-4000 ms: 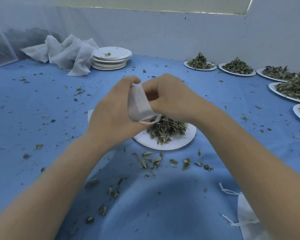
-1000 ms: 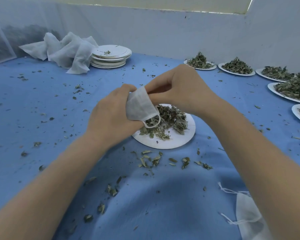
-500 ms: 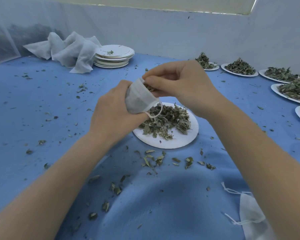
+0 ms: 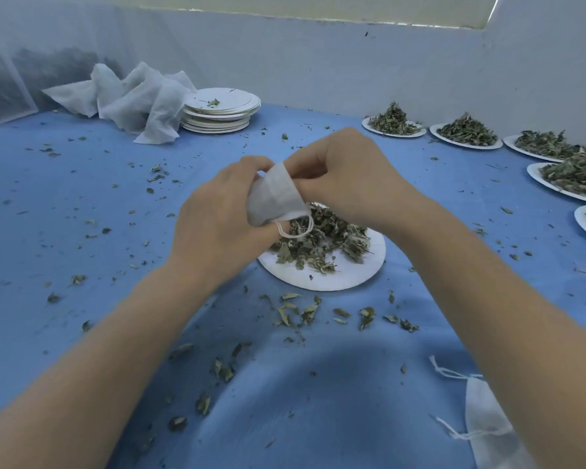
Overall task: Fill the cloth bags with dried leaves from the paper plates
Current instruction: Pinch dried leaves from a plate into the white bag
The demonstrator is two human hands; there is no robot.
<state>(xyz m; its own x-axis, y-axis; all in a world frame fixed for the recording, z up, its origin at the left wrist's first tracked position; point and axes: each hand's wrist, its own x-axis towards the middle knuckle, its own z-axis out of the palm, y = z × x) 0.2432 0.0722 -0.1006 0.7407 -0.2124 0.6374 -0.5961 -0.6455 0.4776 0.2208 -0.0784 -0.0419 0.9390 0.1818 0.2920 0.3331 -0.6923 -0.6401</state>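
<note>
While the left hand [image 4: 217,225] grips the cloth bag [image 4: 274,198] just above the paper plate [image 4: 335,275], the right hand [image 4: 345,174] pinches at its mouth, with the dried leaves [image 4: 322,236] right below.

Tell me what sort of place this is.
Probably a small hand-packing workbench for dried herbs: a row of paper plates heaped with dried leaves, a stack of empty plates, and hands filling a small cloth bag over a blue cloth-covered table.

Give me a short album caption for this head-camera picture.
Two hands, left and right, hold a small cloth bag over a paper plate of dried leaves.
</note>
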